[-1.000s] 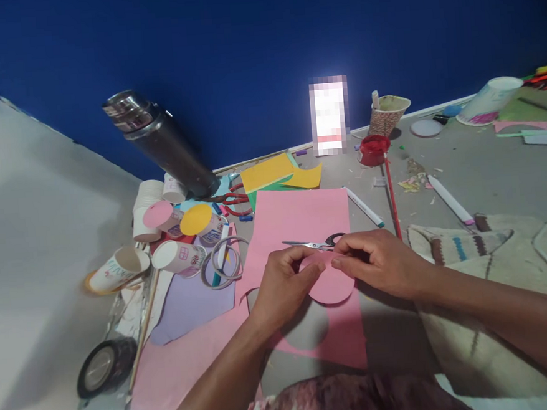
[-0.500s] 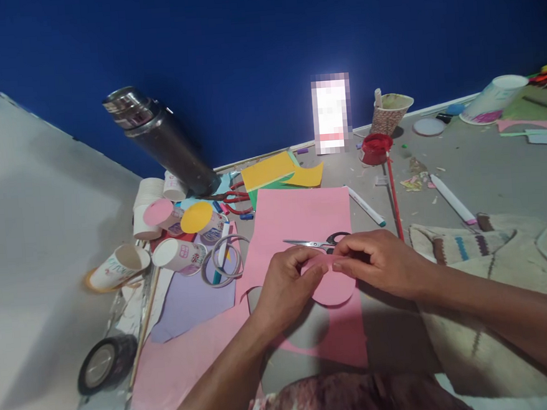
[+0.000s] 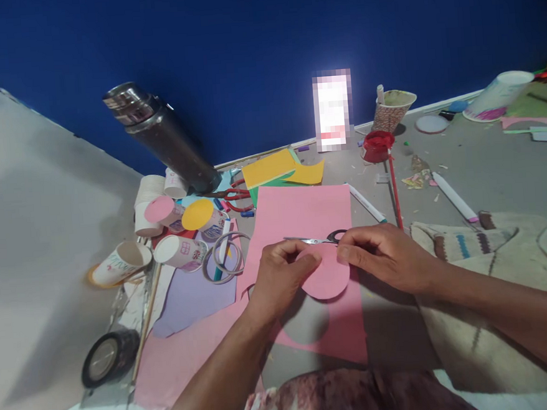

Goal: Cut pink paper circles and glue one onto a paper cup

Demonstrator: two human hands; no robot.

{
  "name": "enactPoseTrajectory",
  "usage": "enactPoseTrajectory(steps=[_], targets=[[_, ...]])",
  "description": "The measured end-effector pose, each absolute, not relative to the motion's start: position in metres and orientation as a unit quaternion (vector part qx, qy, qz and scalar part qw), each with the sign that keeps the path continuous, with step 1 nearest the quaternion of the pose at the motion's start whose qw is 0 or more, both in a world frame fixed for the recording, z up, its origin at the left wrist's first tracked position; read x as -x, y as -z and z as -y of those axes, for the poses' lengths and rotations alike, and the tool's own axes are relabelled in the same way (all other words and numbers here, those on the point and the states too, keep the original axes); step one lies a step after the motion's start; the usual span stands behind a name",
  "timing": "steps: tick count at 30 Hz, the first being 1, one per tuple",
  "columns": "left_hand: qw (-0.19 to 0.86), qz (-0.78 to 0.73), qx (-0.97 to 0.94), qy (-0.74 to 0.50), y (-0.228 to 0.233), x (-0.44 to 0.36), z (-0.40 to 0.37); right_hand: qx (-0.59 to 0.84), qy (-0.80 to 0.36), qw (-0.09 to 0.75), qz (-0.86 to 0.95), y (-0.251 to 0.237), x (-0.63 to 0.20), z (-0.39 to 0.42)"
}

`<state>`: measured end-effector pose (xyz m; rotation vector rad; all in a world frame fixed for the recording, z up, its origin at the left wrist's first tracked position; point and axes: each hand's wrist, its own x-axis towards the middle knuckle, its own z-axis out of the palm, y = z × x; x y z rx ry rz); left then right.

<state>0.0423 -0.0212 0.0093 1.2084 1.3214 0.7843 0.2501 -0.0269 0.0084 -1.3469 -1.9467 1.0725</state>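
Note:
A round pink paper disc (image 3: 326, 275) is pinched at its upper left by my left hand (image 3: 285, 270) and at its upper right by my right hand (image 3: 384, 253). Both hands are closed, thumbs on top of the paper. Under the disc lies a pink sheet (image 3: 304, 209) with a round hole cut through its lower part, where the grey table shows. Scissors (image 3: 311, 240) with black handles rest on the sheet just beyond the disc. My right fingers partly cover their handles.
Paper cups (image 3: 178, 252), a roll of black tape (image 3: 109, 359) and a steel flask (image 3: 163, 138) stand on the left. Yellow paper (image 3: 268, 168) lies behind the sheet. Right of it are a white marker (image 3: 366, 203), a red pot (image 3: 376, 146) and a beige cloth (image 3: 478, 315).
My hands have spread slightly apart along the disc's edge, the right one shifting right. The disc has moved a little left and away from me, and now looks flatter.

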Motion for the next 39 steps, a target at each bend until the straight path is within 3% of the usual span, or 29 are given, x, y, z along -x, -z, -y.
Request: enactPoseTrajectory(steps=[20, 39], targets=[[0.673, -0.520, -0.403, -0.338, -0.0116, -0.0434, 0.0211, 0.543, -0.353, 0.284, 0.707, -0.0096, -0.2466, 0.0286], [0.644, -0.529, -0.448, -0.324, -0.0070, -0.0408, 0.0200, 0.507, -0.299, 0.336, 0.735, -0.0083, -0.2464, 0.0285]])
